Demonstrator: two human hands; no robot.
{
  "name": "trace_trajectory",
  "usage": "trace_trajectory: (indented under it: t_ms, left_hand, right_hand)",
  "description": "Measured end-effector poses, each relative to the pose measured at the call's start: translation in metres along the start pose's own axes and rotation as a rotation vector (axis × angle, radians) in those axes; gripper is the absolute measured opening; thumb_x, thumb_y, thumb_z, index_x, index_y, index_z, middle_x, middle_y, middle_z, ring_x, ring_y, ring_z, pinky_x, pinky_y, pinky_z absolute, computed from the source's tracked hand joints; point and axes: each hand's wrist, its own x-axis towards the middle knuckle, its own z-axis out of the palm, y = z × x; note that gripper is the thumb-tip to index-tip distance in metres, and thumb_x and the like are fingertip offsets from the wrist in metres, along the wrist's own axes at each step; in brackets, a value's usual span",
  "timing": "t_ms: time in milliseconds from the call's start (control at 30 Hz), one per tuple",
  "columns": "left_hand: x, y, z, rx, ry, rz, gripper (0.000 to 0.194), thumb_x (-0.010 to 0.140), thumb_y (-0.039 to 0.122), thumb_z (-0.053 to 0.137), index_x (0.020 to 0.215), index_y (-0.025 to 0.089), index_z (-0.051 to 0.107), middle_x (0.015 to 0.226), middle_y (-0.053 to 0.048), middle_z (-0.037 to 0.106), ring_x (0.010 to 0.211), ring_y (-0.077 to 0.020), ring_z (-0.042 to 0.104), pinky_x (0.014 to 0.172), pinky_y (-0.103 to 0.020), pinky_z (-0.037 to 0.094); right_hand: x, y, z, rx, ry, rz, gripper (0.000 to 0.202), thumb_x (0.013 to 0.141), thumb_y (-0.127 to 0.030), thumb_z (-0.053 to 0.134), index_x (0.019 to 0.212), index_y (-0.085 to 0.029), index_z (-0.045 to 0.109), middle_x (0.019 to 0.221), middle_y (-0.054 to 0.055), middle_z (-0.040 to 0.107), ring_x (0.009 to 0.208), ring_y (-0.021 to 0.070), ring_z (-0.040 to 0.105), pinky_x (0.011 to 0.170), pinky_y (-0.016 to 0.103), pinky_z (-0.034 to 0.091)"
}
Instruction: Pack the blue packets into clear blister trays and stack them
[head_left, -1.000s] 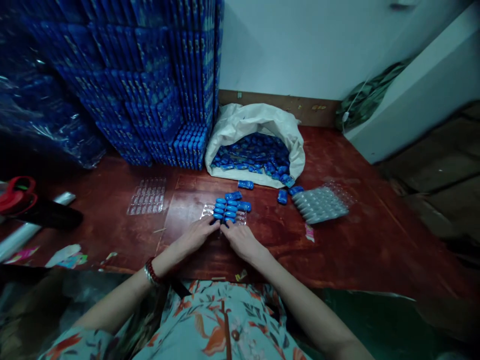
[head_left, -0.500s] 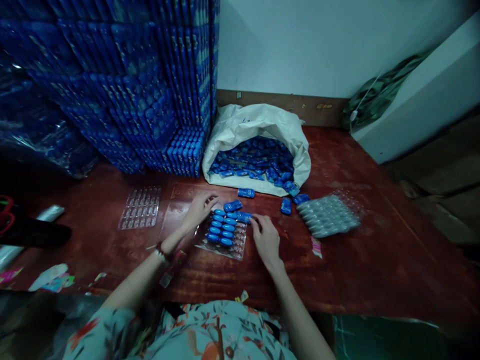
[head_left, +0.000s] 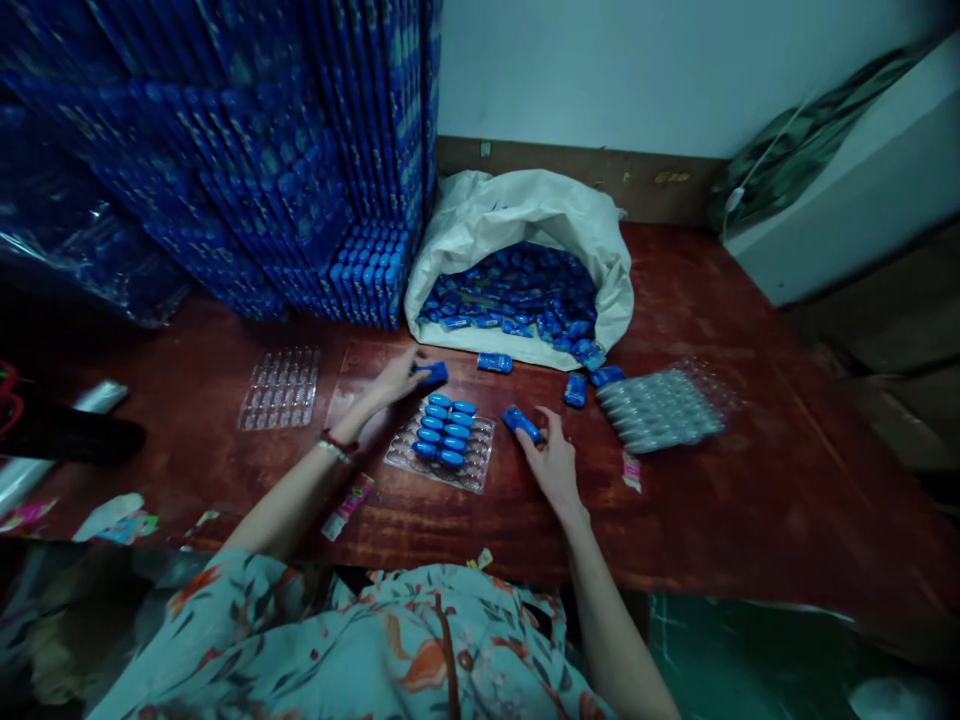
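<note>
My left hand (head_left: 396,380) grips the end of a small blue packet (head_left: 432,374) above the red-brown table. On the right, my right hand (head_left: 551,455) has its fingers on another blue packet (head_left: 520,424). Between the hands lies a clear moulded tray (head_left: 476,465) with two columns of shiny blue capsule-shaped pieces (head_left: 430,423) in its middle; cavities on both sides of them show bare. A loose blue packet (head_left: 494,363) rests behind the tray, in front of the white sack.
A white sack (head_left: 525,200) of blue packets stands at the back. Tall stacks of blue packs (head_left: 262,190) rise at the left. An empty clear tray (head_left: 280,390) lies left, a pile of clear trays (head_left: 660,408) right, a dark bottle (head_left: 82,440) far left.
Each hand has taken hold of a blue packet from behind the tray; the left packet moved left, the right one moved right. The camera view has tilted slightly down.
</note>
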Motion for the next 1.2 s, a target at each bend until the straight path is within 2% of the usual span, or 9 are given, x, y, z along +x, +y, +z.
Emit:
trace_trajectory:
  t_ms: [133, 267, 367, 533, 667, 800, 933, 1033, 1200]
  left_hand:
    - [-0.087, -0.033, -0.013, -0.384, 0.253, -0.111, 0.042, 0.086, 0.045, 0.044, 0.111, 0.014, 0.055, 0.107, -0.009, 0.063, 0.085, -0.0185, 0.061, 0.064, -0.025, 0.049]
    - [-0.167, -0.036, -0.007, -0.657, 0.262, -0.292, 0.054, 0.075, 0.053, 0.058, 0.109, 0.012, 0.06, 0.111, -0.011, 0.064, 0.087, -0.0212, 0.063, 0.07, -0.029, 0.053]
    - [-0.191, -0.021, 0.012, -0.733, 0.181, -0.33, 0.063, 0.061, 0.049, 0.074, 0.11, 0.013, 0.061, 0.109, -0.011, 0.066, 0.095, -0.0246, 0.063, 0.08, -0.034, 0.052]
    - [-0.178, -0.004, 0.057, -0.629, 0.225, -0.188, 0.045, 0.071, 0.041, 0.069, 0.107, 0.016, 0.06, 0.104, -0.008, 0.067, 0.094, -0.0223, 0.063, 0.087, -0.037, 0.049]
    - [-0.17, -0.009, 0.076, -0.296, 0.247, 0.033, 0.029, 0.086, 0.028, 0.05, 0.113, 0.018, 0.055, 0.107, -0.009, 0.065, 0.097, -0.0209, 0.062, 0.087, -0.036, 0.049]
    - [-0.17, -0.004, 0.069, 0.181, 0.052, 0.06, 0.042, 0.087, 0.008, 0.038, 0.127, 0.019, 0.045, 0.105, -0.011, 0.064, 0.093, -0.0208, 0.063, 0.08, -0.033, 0.051]
    - [-0.16, 0.018, 0.05, 0.552, -0.198, 0.007, 0.056, 0.08, -0.002, 0.034, 0.132, 0.015, 0.038, 0.107, -0.015, 0.062, 0.079, -0.0217, 0.067, 0.068, -0.031, 0.053]
    - [-0.148, 0.031, 0.042, 0.711, -0.282, 0.056, 0.057, 0.075, -0.006, 0.032, 0.128, 0.013, 0.043, 0.106, -0.016, 0.061, 0.074, -0.0225, 0.068, 0.062, -0.03, 0.053]
    - [-0.131, 0.039, 0.037, 0.78, -0.393, 0.105, 0.05, 0.073, -0.005, 0.032, 0.113, 0.011, 0.057, 0.096, -0.017, 0.064, 0.074, -0.0251, 0.068, 0.061, -0.033, 0.053]
  right_hand:
    - [-0.04, 0.008, -0.02, 0.458, -0.123, 0.289, 0.05, 0.071, -0.051, 0.061, 0.106, -0.015, 0.06, 0.057, -0.003, 0.053, 0.043, 0.0093, 0.044, 0.041, 0.022, 0.033]
    - [-0.077, -0.005, -0.029, 0.661, -0.402, 0.365, 0.048, 0.058, -0.04, 0.076, 0.098, -0.017, 0.062, 0.064, -0.001, 0.061, 0.052, 0.0118, 0.055, 0.047, 0.023, 0.044]
    - [-0.094, -0.026, -0.011, 0.652, -0.501, 0.316, 0.044, 0.056, -0.032, 0.078, 0.095, -0.02, 0.061, 0.067, -0.002, 0.062, 0.054, 0.0111, 0.056, 0.05, 0.023, 0.048]
    - [-0.094, -0.038, 0.044, 0.557, -0.409, 0.097, 0.029, 0.079, -0.038, 0.056, 0.102, -0.02, 0.057, 0.061, -0.004, 0.06, 0.049, 0.0119, 0.057, 0.048, 0.023, 0.049]
    - [-0.088, -0.021, 0.054, 0.084, -0.264, -0.255, 0.029, 0.09, -0.031, 0.042, 0.113, -0.02, 0.056, 0.092, 0.005, 0.068, 0.077, 0.0151, 0.064, 0.073, 0.027, 0.052]
    - [-0.085, -0.018, 0.039, -0.43, -0.258, -0.48, 0.033, 0.093, -0.023, 0.035, 0.118, -0.016, 0.056, 0.094, 0.01, 0.067, 0.086, 0.019, 0.062, 0.079, 0.03, 0.049]
    - [-0.078, -0.046, 0.033, -0.749, -0.365, -0.55, 0.034, 0.09, -0.012, 0.036, 0.119, -0.013, 0.054, 0.097, 0.015, 0.065, 0.085, 0.0225, 0.06, 0.071, 0.033, 0.049]
    - [-0.074, -0.073, 0.038, -0.887, -0.436, -0.62, 0.033, 0.084, -0.005, 0.039, 0.113, -0.007, 0.054, 0.09, 0.018, 0.064, 0.078, 0.0246, 0.06, 0.062, 0.034, 0.049]
    - [-0.066, -0.092, 0.046, -1.028, -0.354, -0.819, 0.026, 0.08, -0.006, 0.043, 0.103, 0.0, 0.054, 0.074, 0.018, 0.063, 0.065, 0.0245, 0.061, 0.05, 0.032, 0.046]
